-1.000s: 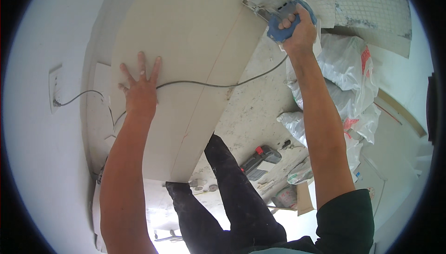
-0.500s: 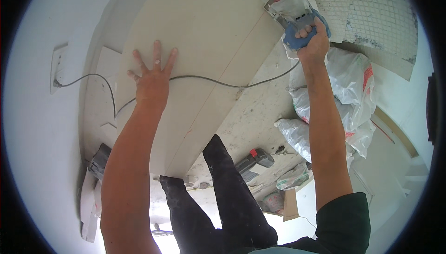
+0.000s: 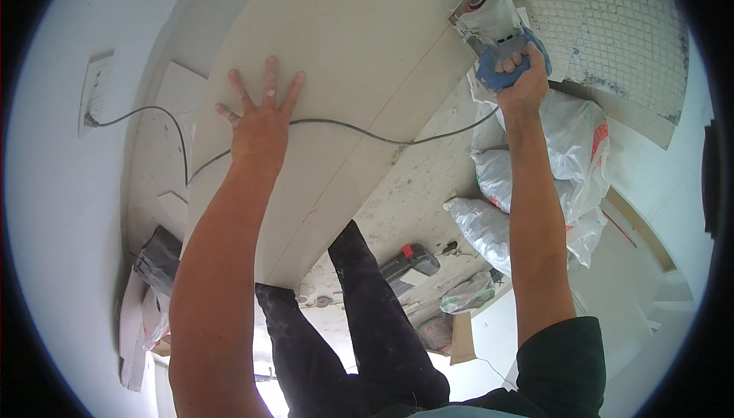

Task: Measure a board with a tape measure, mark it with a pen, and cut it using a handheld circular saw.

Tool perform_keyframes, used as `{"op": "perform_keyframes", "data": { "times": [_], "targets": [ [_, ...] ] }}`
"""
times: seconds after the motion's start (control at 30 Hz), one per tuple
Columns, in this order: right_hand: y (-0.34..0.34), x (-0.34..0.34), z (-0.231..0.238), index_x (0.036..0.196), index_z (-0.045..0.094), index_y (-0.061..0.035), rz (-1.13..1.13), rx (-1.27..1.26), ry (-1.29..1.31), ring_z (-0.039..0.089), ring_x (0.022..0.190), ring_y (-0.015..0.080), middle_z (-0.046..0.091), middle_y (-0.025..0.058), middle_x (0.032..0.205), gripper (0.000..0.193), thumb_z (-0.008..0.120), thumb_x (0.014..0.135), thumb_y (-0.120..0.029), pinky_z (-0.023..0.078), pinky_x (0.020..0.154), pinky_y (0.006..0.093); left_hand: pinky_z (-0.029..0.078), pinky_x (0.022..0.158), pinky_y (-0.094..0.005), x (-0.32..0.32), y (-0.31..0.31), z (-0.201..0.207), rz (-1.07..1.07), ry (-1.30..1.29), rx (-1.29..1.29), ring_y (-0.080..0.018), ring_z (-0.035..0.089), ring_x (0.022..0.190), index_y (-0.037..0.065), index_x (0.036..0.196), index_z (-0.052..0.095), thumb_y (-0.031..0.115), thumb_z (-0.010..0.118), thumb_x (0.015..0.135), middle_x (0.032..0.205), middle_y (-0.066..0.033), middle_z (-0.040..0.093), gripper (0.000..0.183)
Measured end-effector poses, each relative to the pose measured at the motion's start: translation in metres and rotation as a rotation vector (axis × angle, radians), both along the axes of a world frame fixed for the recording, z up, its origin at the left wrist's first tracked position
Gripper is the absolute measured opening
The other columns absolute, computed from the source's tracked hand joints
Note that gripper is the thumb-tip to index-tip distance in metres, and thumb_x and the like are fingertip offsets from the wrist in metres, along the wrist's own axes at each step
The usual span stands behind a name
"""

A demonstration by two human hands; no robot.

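1. The hands are well apart. The left hand (image 3: pixel 261 127) lies with its fingers fanned out, set down on the pale board (image 3: pixel 336 51) left of its red line (image 3: pixel 394 97). The right hand (image 3: pixel 525 85) is wrapped round the blue handle of a power tool (image 3: pixel 489 24).
2. The tool sits at the far right of the board, its metal base plate by the far visible end of the red line. The right hand is on its near side; the left hand is well to the left and nearer.
3. The line runs along the board's length, from near left to far right, roughly following the right edge.
4. The right arm reaches out almost straight; the left forearm comes in from the near left, slanting right.
5. From the tool a dark cable (image 3: pixel 344 126) crosses the board, passes at the left wrist and runs to a wall socket (image 3: pixel 93 97) on the left.
6. To the right are stacked silvery bags (image 3: pixel 566 127), with a mesh-patterned sheet (image 3: pixel 550 20) farther off. Dark-trousered legs (image 3: pixel 375 296) meet the board's near end and right edge.
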State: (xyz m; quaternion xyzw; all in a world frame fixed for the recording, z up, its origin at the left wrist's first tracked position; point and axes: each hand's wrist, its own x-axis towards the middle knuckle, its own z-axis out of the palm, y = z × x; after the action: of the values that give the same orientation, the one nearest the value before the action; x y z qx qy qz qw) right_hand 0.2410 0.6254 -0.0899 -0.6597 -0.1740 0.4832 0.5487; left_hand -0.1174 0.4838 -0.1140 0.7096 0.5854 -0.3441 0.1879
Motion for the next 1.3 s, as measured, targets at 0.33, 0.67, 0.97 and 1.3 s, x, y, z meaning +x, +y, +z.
{"op": "perform_keyframes", "data": {
  "times": [0.33,0.67,0.97,1.3],
  "targets": [
    [-0.001,0.000,-0.002,0.084,0.050,-0.0081,-0.014,-0.020,0.022,0.045,0.057,0.0166,0.045,0.0022,0.071,0.019,0.062,0.090,-0.021,0.043,0.054,0.0351,0.045,0.098,-0.0650,-0.003,-0.002,-0.001,0.018,-0.014,0.015,-0.0578,0.015,0.141,0.032,0.157,-0.001,0.005,0.061,0.086,0.164,-0.0118,-0.007,0.098],
    [-0.004,0.007,-0.006,0.085,0.050,-0.0082,0.025,0.001,0.057,0.046,0.058,0.0167,0.045,0.0026,0.072,0.019,0.062,0.091,-0.022,0.043,0.056,0.0351,0.046,0.097,-0.0647,-0.004,-0.003,-0.004,-0.002,-0.009,0.047,-0.0579,0.016,0.141,0.032,0.157,-0.001,0.005,0.060,0.087,0.164,-0.0123,-0.007,0.097],
    [-0.005,0.004,-0.005,0.086,0.050,-0.0078,0.003,-0.007,0.045,0.046,0.057,0.0172,0.046,0.0029,0.072,0.019,0.062,0.091,-0.022,0.043,0.056,0.0356,0.036,0.100,-0.0739,-0.005,-0.004,-0.004,0.109,-0.121,0.059,-0.0598,0.010,0.141,0.035,0.157,0.007,-0.003,0.054,0.086,0.164,-0.0071,-0.004,0.093],
    [-0.006,0.006,-0.004,0.085,0.049,-0.0083,0.028,-0.016,0.016,0.045,0.059,0.0163,0.045,0.0025,0.072,0.020,0.061,0.092,-0.023,0.043,0.057,0.0355,0.034,0.100,-0.0755,-0.005,-0.006,-0.005,0.113,-0.128,0.045,-0.0599,0.009,0.141,0.035,0.157,0.007,-0.002,0.054,0.087,0.164,-0.0067,-0.007,0.092]
  ]
}}
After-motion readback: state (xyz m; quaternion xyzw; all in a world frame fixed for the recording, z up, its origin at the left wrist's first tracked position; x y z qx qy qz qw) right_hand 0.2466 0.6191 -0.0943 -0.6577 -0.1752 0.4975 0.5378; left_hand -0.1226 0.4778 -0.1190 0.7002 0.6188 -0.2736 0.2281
